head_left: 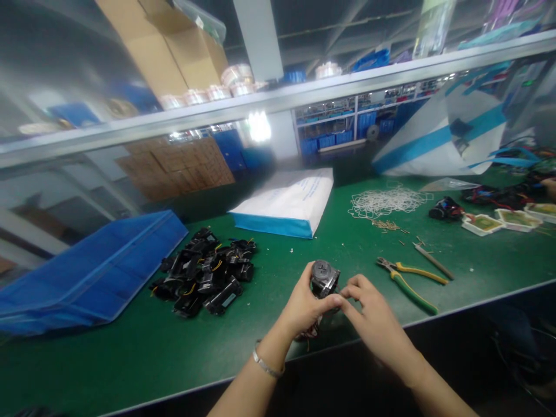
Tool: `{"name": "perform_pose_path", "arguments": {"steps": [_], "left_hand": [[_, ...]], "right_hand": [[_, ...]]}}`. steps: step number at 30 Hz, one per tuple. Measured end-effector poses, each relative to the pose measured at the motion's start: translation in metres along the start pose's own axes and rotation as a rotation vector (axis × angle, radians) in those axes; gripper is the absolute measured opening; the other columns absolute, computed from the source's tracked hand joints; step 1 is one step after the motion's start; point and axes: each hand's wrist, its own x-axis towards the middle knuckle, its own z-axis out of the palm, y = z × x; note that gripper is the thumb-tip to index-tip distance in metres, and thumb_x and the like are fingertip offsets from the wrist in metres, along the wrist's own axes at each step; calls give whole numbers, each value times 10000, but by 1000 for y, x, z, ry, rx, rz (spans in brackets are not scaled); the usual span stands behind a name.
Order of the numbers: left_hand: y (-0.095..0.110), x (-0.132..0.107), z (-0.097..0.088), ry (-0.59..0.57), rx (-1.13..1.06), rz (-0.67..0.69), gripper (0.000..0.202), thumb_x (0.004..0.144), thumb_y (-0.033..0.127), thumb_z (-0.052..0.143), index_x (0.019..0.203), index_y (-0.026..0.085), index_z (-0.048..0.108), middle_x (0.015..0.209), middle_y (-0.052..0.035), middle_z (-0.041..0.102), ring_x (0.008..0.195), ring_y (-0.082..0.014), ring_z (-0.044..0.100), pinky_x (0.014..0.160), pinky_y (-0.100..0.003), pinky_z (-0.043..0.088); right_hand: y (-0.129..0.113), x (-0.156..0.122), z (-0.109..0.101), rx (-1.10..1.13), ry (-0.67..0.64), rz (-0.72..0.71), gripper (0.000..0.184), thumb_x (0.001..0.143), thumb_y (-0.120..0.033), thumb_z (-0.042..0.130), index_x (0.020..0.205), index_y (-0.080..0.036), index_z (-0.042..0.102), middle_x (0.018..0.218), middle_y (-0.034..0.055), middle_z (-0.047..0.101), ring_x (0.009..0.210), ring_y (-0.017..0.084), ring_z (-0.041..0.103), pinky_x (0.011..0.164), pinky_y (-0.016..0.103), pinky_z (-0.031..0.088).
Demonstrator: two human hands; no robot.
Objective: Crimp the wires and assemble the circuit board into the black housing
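Observation:
Upright in my left hand (306,304) is a black device (325,277) with a round, cross-marked cap; the fingers wrap its left side and the thumb lies across its front. Thin reddish wires (310,333) hang below it, partly hidden by the hand. My right hand (367,310) is at the device's lower right side, thumb and fingertips pinched together close to the left thumb. What is in that pinch is too small and too covered to make out. To the right lie diagonal cutters (408,284) with yellow and green handles, their jaws pointing left.
A pile of black housings (208,269) with yellow wires lies left, beside a blue bin (91,272). Behind stands a white-and-blue bag (282,200). White ties (386,201), small brass-coloured pins (386,225), a thin rod (434,262) and white trays (482,225) lie right.

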Motion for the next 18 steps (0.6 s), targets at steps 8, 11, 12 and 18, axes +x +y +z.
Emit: {"name": "perform_pose_path", "arguments": {"steps": [8,11,12,18], "left_hand": [[0,3,2,-6,154,29,699,624,470,794,1180,159,506,1131,-83,607,1035,-240,563,920,-328,430],[-2,3,6,25,165,23,609,722,506,706,1184,163,505,1128,-80,606,1027,-228,560,925,-340,426],[-2,2,8,29,147,24,558,774,510,653,1186,166,501,1128,-76,606,1030,-219,559,933,-340,421],[3,0,14,86,131,-10,480,812,506,610,1153,181,521,1083,-55,623,1002,-201,568,923,-322,419]], "right_hand": [[2,3,-9,1190,-71,538,338,783,-445,713,825,-160,535,770,-18,480,495,45,157,408,168,81],[6,3,-5,1212,-113,585,333,804,-450,698,814,-181,503,652,-67,372,483,48,118,407,161,81],[7,3,-2,1157,-133,588,339,814,-470,681,801,-188,495,598,-86,291,474,53,110,407,163,86],[3,-5,20,597,17,242,346,912,-490,522,800,-171,591,655,-11,488,601,119,450,532,201,369]]}}
